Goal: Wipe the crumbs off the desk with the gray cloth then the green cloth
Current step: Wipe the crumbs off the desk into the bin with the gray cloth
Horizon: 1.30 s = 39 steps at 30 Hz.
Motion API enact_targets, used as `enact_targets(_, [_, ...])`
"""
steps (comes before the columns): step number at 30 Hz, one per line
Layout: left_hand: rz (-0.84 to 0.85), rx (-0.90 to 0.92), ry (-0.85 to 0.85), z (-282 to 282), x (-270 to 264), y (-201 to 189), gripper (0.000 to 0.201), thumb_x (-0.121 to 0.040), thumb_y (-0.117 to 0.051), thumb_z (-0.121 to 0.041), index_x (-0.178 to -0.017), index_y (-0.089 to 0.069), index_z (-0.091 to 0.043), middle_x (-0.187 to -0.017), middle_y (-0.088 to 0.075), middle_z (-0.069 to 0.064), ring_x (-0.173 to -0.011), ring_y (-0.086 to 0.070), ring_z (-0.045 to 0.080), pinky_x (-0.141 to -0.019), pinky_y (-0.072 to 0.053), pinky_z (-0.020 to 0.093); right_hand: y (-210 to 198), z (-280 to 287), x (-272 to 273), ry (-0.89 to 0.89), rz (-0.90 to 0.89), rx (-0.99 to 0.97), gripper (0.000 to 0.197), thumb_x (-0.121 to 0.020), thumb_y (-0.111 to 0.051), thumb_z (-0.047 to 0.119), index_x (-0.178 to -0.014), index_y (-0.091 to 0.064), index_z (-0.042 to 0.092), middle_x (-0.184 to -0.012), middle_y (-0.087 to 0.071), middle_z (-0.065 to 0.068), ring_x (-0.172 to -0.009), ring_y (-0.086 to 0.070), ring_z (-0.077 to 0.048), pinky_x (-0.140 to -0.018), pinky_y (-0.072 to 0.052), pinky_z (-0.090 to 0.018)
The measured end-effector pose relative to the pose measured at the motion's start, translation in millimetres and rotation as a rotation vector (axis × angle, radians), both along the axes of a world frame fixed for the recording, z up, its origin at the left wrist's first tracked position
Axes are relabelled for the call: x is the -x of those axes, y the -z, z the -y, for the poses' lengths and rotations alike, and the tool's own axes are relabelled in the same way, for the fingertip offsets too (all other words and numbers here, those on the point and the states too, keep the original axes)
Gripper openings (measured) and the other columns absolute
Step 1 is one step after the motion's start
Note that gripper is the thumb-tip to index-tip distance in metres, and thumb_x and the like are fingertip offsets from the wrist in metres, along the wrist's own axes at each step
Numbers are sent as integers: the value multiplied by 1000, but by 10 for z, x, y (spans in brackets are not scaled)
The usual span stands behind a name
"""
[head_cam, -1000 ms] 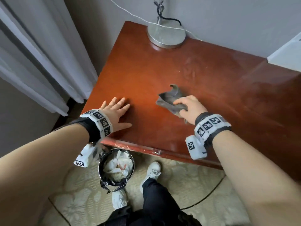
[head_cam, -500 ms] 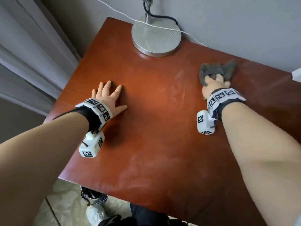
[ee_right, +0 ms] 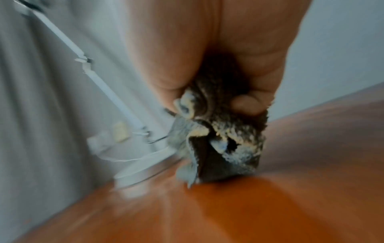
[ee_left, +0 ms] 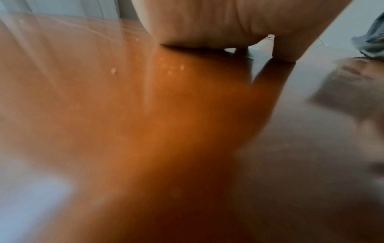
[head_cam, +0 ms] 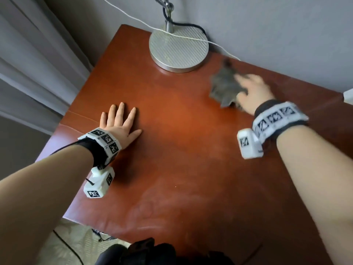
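Observation:
The gray cloth (head_cam: pixel 225 87) lies bunched on the reddish wooden desk (head_cam: pixel 181 169) at the far right, just right of the lamp base. My right hand (head_cam: pixel 250 90) grips it, blurred by motion. In the right wrist view the fingers curl round the gray cloth (ee_right: pixel 220 141), whose lower edge touches the desk (ee_right: pixel 249 210). My left hand (head_cam: pixel 119 124) lies flat on the desk at the left, fingers spread and straight. Pale crumbs (ee_left: pixel 170 67) dot the desk near the left palm (ee_left: pixel 218 23). No green cloth is in view.
A round metal lamp base (head_cam: pixel 178 48) stands at the desk's far edge, with a white cable (head_cam: pixel 215 44) across it. A gray wall runs behind and curtains (head_cam: pixel 28 64) hang to the left. Carpet and a dark cord (head_cam: pixel 65 243) show below the desk's near edge.
My right hand swept the gray cloth from the desk's middle to the far right, then slightly left toward the lamp base. The left hand stayed flat. My view leaned forward over the desk.

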<state>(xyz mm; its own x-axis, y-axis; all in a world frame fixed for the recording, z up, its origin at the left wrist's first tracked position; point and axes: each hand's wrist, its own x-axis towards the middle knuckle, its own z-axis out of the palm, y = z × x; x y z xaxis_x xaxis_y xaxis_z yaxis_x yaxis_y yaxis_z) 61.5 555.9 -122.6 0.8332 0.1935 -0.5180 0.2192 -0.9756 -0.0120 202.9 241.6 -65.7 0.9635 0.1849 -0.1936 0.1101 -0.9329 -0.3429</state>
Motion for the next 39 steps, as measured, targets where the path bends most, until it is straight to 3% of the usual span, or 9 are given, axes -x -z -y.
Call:
enact_targets(4, [-39, 15, -3, -16, -14, -5, 70, -94, -25, -56, -147, 14, -33, -155, 22, 4, -142, 20, 26, -115, 10, 44, 194, -287, -267, 244, -234, 324, 48, -93, -38, 19, -140, -34, 27, -153, -15, -2, -131, -26, -38, -107, -29, -50])
enact_targets(11, [-20, 88, -25, -52, -14, -19, 66, -97, -29, -47, -147, 10, -34, -155, 22, 1, -143, 20, 24, -115, 10, 43, 298, -1141, 615, -607, -168, 151, 48, -86, -38, 7, -126, -49, 33, -153, -18, 5, -127, -24, -30, -105, -35, -39])
enact_targets(14, [16, 139, -47, -63, -14, -29, 63, -97, -32, -42, -148, 4, -34, -156, 18, 1, -143, 18, 23, -115, 9, 43, 155, -974, 832, -784, -512, 58, 49, -90, -40, 4, -133, -51, 26, -151, -30, 4, -134, -32, -20, -107, -24, -21])
enact_targets(16, [16, 153, -50, -66, -19, -31, 63, -98, -33, -40, -148, 3, -33, -156, 18, 1, -143, 18, 23, -115, 10, 44, -37, -822, 714, -697, -614, -13, 50, -88, -43, -3, -131, -53, 20, -142, -44, 2, -132, -40, -15, -95, -24, -8])
enact_targets(18, [22, 165, -48, -74, -36, -27, 63, -98, -33, -40, -149, 3, -33, -156, 18, 1, -143, 19, 24, -114, 10, 44, -170, -733, 458, -481, -392, -65, 52, -85, -42, -6, -128, -57, 20, -137, -51, -1, -128, -44, -16, -92, -24, -5])
enact_targets(23, [87, 202, -13, -170, 50, -45, 75, -93, -46, -42, -149, 3, -32, -156, 15, 2, -143, 17, 23, -116, 8, 41, 104, -1003, 3, 49, -114, 111, 52, -92, -39, 13, -141, -36, 29, -151, -21, -2, -131, -29, -33, -106, -31, -38])
enact_targets(27, [101, 67, -156, -481, 348, -80, 91, -83, -49, -62, -147, 9, -35, -156, 16, 2, -143, 19, 24, -115, 9, 43, 260, -1477, 234, -191, -143, 349, 56, -86, -41, 6, -134, -36, 35, -148, -11, -2, -129, -18, -34, -93, -39, -40])
enact_targets(32, [-76, 65, -206, -744, 592, -58, 104, -76, -48, -72, -144, 21, -35, -153, 28, 2, -141, 24, 25, -114, 12, 47, 178, -1634, 531, -776, -337, 236, 57, -90, -34, 1, -135, -44, 33, -151, -18, 3, -136, -17, -28, -111, -23, -37])
enact_targets(39, [-120, 81, -204, -761, 576, -41, 111, -71, -49, -76, -142, 26, -35, -151, 33, 1, -139, 28, 25, -113, 15, 48, 167, -1845, -54, -141, -38, 149, 45, -91, -40, 8, -132, -46, 26, -150, -17, -4, -132, -23, -34, -106, -30, -41])
